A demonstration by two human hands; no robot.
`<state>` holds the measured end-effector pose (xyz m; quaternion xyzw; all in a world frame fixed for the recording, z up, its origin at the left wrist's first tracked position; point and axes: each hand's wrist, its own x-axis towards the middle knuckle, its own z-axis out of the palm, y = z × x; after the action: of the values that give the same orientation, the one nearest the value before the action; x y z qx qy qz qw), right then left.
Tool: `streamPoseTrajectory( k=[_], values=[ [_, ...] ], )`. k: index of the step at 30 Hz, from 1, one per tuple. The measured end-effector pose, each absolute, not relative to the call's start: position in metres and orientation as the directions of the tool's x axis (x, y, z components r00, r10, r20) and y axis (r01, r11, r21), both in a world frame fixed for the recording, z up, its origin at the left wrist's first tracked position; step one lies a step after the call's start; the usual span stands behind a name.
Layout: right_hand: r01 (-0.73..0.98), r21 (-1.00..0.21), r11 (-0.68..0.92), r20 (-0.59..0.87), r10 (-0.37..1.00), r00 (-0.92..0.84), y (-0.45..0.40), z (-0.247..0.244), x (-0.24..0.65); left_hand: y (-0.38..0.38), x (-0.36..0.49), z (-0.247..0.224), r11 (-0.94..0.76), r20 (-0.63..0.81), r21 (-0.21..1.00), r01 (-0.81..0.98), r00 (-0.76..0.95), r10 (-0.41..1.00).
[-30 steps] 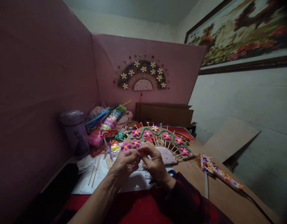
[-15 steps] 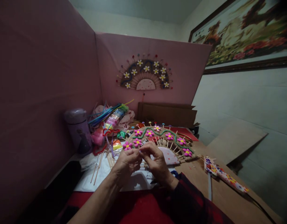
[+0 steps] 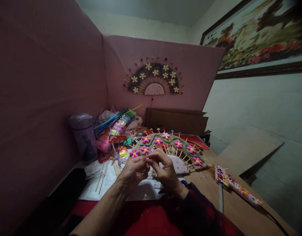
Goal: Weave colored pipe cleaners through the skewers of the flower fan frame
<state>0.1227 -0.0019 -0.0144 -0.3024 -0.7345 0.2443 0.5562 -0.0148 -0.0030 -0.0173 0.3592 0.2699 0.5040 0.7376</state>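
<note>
My left hand and my right hand meet fingertip to fingertip in front of the craft fan. Both are closed in a pinch around something tiny and pale between them, too small to name. Just behind them lies the fan, wrapped in brown twine, with pink clay flowers, a wavy green line, wooden sticks and bead-like tips along its top edge. A white dotted half-round piece forms its base, partly covered by my right hand. White sheeting is spread beneath my hands.
Left stands a purple flask. Near it are pipe cleaners, packs of coloured clay and loose sticks. A flower-patterned glue gun rests at right. Cardboard leans behind; a finished fan hangs on the pink panel.
My hands stay pinched together in nearly the same place. The view has shifted very slightly, and the things on the table have not moved.
</note>
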Motion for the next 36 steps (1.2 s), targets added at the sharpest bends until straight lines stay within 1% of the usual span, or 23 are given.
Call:
streamPoseTrajectory(
  k=[4, 8, 12, 15, 22, 26, 31, 36],
  values=[
    [0.168, -0.680, 0.714, 0.689, 0.700, -0.187, -0.0009, -0.0153, 0.1222, -0.0038, -0.0141, -0.0166, 0.217, -0.009, 0.810, -0.545, 0.358, 0.934],
    [0.151, -0.653, 0.743, 0.720, 0.670, -0.183, -0.0014, -0.0158, 0.1206, -0.0046, -0.0139, -0.0153, 0.229, -0.040, 0.794, -0.564, 0.327, 0.944],
    [0.210, -0.598, 0.773, 0.751, 0.633, -0.191, -0.0024, -0.0166, 0.1207, -0.0052, -0.0138, -0.0135, 0.242, -0.060, 0.790, -0.564, 0.321, 0.945],
    [0.251, -0.581, 0.775, 0.755, 0.627, -0.189, -0.0020, -0.0177, 0.1218, -0.0048, -0.0140, -0.0141, 0.244, -0.055, 0.787, -0.567, 0.329, 0.943],
    [0.249, -0.574, 0.780, 0.758, 0.621, -0.200, -0.0020, -0.0150, 0.1226, -0.0042, -0.0157, -0.0169, 0.260, -0.054, 0.777, -0.573, 0.351, 0.935],
    [0.247, -0.572, 0.782, 0.758, 0.619, -0.203, -0.0033, -0.0137, 0.1221, -0.0050, -0.0149, -0.0130, 0.263, -0.089, 0.776, -0.573, 0.314, 0.945],
    [0.275, -0.552, 0.787, 0.763, 0.610, -0.212, -0.0023, -0.0157, 0.1225, -0.0039, -0.0148, -0.0131, 0.272, -0.107, 0.768, -0.580, 0.302, 0.947],
    [0.319, -0.527, 0.788, 0.766, 0.603, -0.224, -0.0012, -0.0178, 0.1230, -0.0032, -0.0158, -0.0166, 0.278, -0.093, 0.754, -0.594, 0.323, 0.942]
  ],
)
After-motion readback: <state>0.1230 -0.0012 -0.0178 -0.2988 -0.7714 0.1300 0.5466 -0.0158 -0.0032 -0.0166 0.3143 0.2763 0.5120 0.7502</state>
